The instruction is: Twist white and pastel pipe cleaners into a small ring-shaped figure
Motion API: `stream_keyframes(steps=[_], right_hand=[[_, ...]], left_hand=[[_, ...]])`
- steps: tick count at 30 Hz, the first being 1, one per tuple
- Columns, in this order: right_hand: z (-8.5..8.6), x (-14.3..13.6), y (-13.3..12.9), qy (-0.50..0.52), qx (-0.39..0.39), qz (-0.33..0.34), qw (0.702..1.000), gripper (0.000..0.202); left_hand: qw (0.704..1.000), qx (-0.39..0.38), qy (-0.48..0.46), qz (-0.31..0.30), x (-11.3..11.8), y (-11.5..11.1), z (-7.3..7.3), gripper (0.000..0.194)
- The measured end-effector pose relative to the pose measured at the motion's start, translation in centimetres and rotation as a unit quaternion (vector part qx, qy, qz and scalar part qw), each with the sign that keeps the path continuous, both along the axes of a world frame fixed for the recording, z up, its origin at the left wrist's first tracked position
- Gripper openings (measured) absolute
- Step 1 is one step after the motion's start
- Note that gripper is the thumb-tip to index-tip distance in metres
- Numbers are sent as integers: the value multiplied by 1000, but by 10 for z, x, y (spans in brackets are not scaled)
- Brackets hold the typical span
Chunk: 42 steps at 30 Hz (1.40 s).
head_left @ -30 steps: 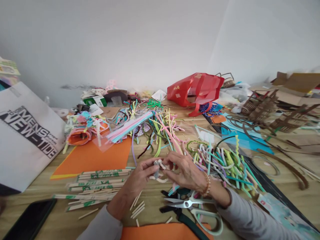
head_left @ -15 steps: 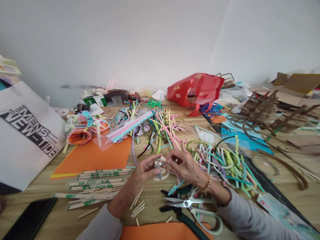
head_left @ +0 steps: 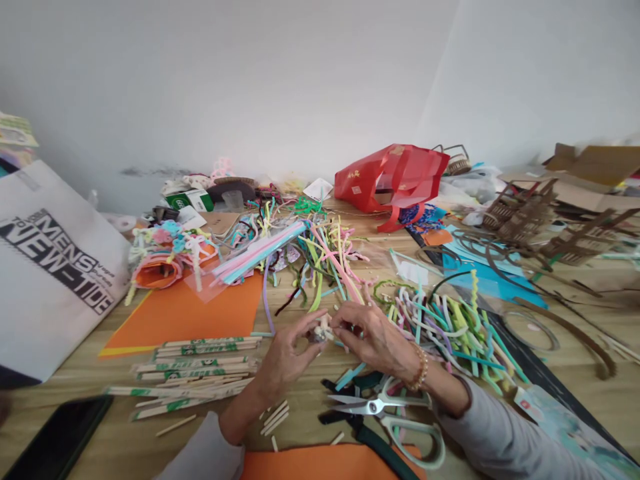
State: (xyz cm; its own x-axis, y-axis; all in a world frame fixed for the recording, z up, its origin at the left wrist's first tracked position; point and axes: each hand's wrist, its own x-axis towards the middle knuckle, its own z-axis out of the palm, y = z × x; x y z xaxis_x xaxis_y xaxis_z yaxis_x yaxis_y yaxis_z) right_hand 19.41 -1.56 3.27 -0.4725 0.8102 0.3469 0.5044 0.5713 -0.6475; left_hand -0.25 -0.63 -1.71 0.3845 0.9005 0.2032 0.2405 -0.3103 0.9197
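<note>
Between my two hands is a small twisted piece of white and grey fuzzy pipe cleaner [head_left: 323, 329], held above the table. My left hand [head_left: 290, 353] pinches it from the left with thumb and fingertips. From the other side, the bent fingers of my right hand [head_left: 373, 333] grip its right edge; they hide part of it. White-handled scissors [head_left: 380, 405] lie half spread below my right hand, across dark-handled pliers [head_left: 367, 437]. Right of my right hand lies a heap of colourful pipe cleaners [head_left: 450, 327].
Paper-wrapped chopsticks [head_left: 195, 367] and a phone [head_left: 60, 437] lie at left, near a white bag [head_left: 60, 260]. Orange sheets [head_left: 200, 317] lie on the table. A red bag [head_left: 360, 183] stands at the back, small woven baskets [head_left: 575, 237] at right. Short cut sticks [head_left: 275, 419] lie in front.
The fuzzy piece has been turned between my fingers, and its pale hanging loop no longer shows below. My left hand has shifted slightly, its fingers a little wider around the piece.
</note>
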Motion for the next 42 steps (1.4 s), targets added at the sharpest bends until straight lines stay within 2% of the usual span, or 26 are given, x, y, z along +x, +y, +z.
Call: stream_keyframes(steps=[4, 10, 20, 25, 28, 30, 33, 35, 37, 42], right_hand=[[-3, 1, -1, -29, 3, 2, 1000, 12], [-3, 1, -2, -56, -12, -17, 998, 9], [0, 1, -3, -86, -12, 9, 996, 10], [-2, 1, -2, -66, -30, 7, 997, 10], [-3, 2, 1, -20, -80, 0, 997, 10], [-4, 2, 4, 44, -146, 7, 988, 15], [-3, 1, 7, 151, -280, 12, 948, 35], [-2, -1, 7, 186, -348, 1, 919, 43], [-3, -4, 6, 198, -376, 6, 905, 44], [-10, -11, 2, 238, -387, 24, 890, 40]], left_hand=[[996, 70, 49, 4, -1, 1, 0, 41], [991, 101, 84, 4, -1, 1, -2, 38], [977, 169, 132, -17, -1, -2, -5, 36], [975, 179, 128, -10, 0, -3, -7, 33], [971, 205, 121, 9, -1, -2, -7, 32], [964, 238, 115, 25, -2, -2, -4, 30], [949, 291, 115, 42, -2, -2, 0, 29], [937, 325, 121, 49, -2, -2, 2, 29], [923, 357, 128, 56, -2, -3, 3, 29], [895, 409, 170, 58, -2, -4, 0, 26]])
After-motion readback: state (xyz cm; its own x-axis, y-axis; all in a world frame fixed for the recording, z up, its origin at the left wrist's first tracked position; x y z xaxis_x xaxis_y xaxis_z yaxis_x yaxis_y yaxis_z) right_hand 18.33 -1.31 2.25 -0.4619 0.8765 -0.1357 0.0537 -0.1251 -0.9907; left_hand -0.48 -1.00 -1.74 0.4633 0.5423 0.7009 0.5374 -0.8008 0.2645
